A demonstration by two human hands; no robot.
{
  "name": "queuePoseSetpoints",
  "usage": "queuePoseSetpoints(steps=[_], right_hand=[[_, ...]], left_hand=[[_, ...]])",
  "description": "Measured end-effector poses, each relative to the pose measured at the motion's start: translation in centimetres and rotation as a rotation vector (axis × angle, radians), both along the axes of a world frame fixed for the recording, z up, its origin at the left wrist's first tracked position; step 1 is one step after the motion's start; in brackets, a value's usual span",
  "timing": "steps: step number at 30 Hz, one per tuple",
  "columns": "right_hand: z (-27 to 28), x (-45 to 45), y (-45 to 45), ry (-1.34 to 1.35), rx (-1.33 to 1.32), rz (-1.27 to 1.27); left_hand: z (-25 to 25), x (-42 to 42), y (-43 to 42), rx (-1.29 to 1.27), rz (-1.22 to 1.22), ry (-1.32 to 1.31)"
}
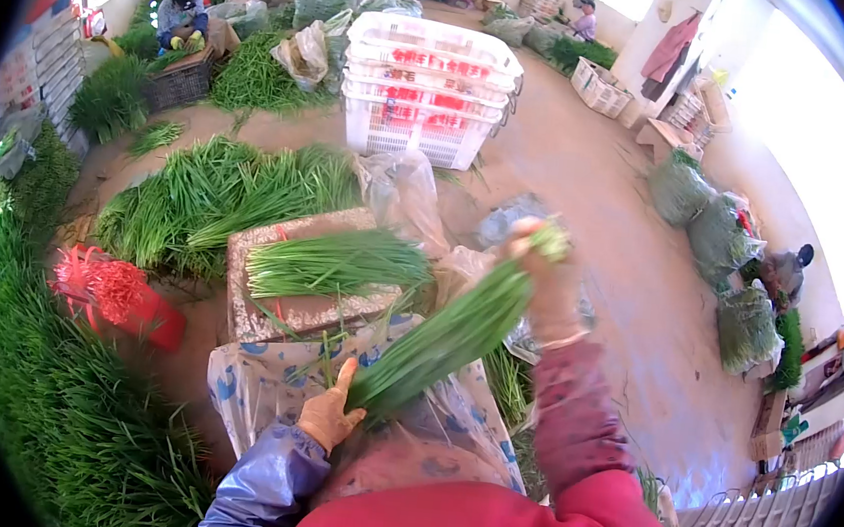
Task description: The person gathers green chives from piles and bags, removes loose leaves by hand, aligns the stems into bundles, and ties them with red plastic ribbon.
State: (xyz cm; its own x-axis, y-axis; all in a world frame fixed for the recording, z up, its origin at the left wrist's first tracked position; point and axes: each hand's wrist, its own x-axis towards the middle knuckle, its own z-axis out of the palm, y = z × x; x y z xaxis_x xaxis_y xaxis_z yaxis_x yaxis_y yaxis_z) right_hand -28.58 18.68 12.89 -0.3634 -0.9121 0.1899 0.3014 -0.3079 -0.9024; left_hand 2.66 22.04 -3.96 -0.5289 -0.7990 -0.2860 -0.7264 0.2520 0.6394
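My right hand (pixel 546 274), blurred by motion, grips a bunch of garlic chives (pixel 446 336) near its pale cut ends. The bunch slants down to the left across my lap, its leaf tips close to my left hand (pixel 326 414). That gloved left hand has its fingers apart, beside the leaves; whether it touches them I cannot tell. A patterned plastic apron (pixel 260 390) covers my lap. In front of me, another pile of chives (pixel 337 261) lies on a speckled board (pixel 246 323), with a red tie strip (pixel 278 308) partly under it.
Loose chives (pixel 217 195) are heaped behind the board. Left stands a red box (pixel 151 315) with red ties (pixel 104 281), beside tall greens (pixel 58 402). White crates (pixel 420 113) are stacked ahead. Filled bags (pixel 725 240) line the right. Other people sit farther off.
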Motion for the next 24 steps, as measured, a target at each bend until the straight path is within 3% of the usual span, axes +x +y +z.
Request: queuePoseSetpoints(steps=[1, 5, 9, 14, 16, 17, 18, 21, 24], right_hand=[[-0.8, -4.8, -0.9, 0.092, -0.12, 0.015], [5.7, -7.7, 2.8, 0.429, 0.033, -0.48], [5.9, -7.6, 5.2, 0.447, 0.078, -0.478], [0.9, -6.2, 5.3, 0.915, 0.107, -0.15], [2.3, -2.1, 5.4, 1.008, 0.464, 0.029], [1.8, -0.7, 5.2, 0.875, 0.437, 0.172], [1.3, 0.6, 5.0, 0.739, 0.405, 0.313], [-0.8, 3.8, 3.9, 0.835, 0.442, 0.442], [-3.3, 6.7, 3.2, 0.938, 0.227, 0.587]], left_hand=[[-0.3, 0.6, -0.1, -0.002, 0.018, -0.079], [-1.6, 1.5, -0.6, 0.045, 0.074, -0.01], [-2.2, 1.4, -0.6, 0.034, 0.028, -0.01], [-1.2, 1.4, -0.5, -0.009, -0.046, 0.034], [-0.1, 1.2, -0.9, 0.13, -0.019, 0.202], [0.4, 1.2, -1.0, 0.128, -0.018, 0.199], [0.8, 1.1, -1.1, 0.218, -0.004, 0.362], [1.3, 0.6, -1.5, 0.35, 0.002, 0.651], [2.7, 0.1, -1.8, 0.456, 0.001, 0.803]])
